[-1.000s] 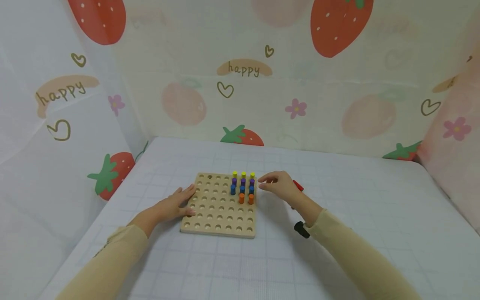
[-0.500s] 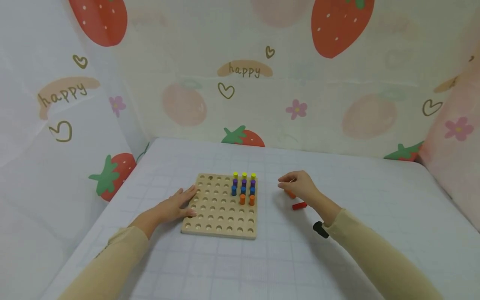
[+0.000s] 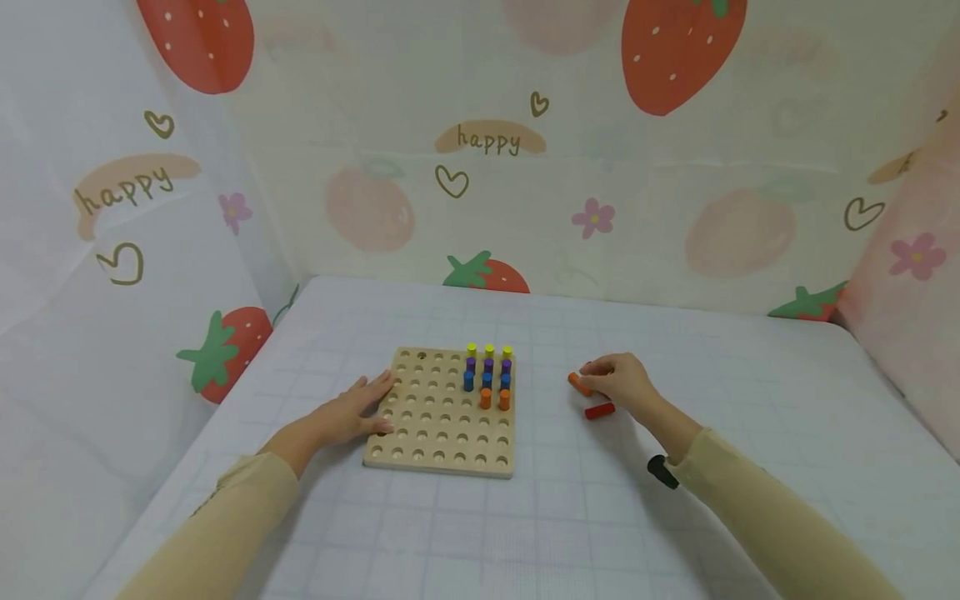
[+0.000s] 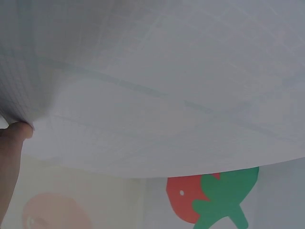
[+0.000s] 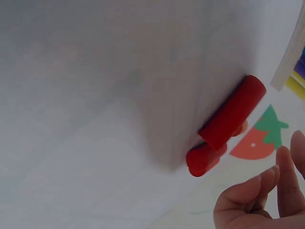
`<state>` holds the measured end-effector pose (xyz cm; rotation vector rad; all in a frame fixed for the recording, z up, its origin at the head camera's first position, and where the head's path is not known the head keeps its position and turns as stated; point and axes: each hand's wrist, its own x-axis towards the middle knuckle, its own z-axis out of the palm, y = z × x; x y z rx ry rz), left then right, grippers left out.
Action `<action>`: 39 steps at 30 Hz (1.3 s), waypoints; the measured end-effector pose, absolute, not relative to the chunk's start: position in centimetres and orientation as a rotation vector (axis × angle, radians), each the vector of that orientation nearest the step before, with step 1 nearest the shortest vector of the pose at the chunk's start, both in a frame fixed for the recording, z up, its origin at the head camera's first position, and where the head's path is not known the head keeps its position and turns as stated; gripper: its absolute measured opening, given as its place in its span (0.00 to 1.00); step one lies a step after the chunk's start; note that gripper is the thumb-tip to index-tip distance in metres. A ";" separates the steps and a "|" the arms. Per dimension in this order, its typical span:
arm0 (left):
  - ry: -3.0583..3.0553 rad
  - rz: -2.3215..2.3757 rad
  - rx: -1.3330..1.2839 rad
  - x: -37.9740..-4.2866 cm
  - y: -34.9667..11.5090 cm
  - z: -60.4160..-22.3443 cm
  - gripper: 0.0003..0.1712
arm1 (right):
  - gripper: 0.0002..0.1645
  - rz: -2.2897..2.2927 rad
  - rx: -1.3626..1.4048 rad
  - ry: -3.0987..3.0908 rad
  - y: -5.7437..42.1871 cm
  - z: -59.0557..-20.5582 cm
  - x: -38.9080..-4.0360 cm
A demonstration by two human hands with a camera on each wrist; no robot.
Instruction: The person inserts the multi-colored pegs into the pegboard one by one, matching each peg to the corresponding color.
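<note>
A square wooden peg board (image 3: 438,458) lies on the table, its back right corner filled with upright yellow (image 3: 489,352), purple (image 3: 488,366), blue (image 3: 487,381) and orange (image 3: 486,399) pegs. My left hand (image 3: 348,410) rests along the board's left edge, fingers extended; only a digit (image 4: 19,131) shows in the left wrist view. To the right of the board, my right hand (image 3: 618,382) has its fingertips right at a lying orange peg (image 3: 577,382). In the right wrist view, the thumb and fingers (image 5: 286,186) are apart, with nothing between them. A red peg (image 3: 600,411) lies just in front.
Beyond the nearer red peg, the right wrist view shows another red peg (image 5: 202,160) lying close to it. A white gridded cloth (image 3: 450,533) covers the table. Strawberry-printed sheets (image 3: 675,167) rise at the back and sides.
My right hand has moved right, away from the board, and down to the loose pegs, uncovering the orange and red ones. My left hand has stayed at the board's edge.
</note>
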<state>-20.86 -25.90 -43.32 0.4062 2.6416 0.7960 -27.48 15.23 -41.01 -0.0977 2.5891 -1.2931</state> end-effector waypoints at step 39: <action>2.618 0.830 0.371 -20.6 -26.0 -43.1 0.52 | 0.15 -0.982 -0.021 2.685 15.0 -41.9 -29.0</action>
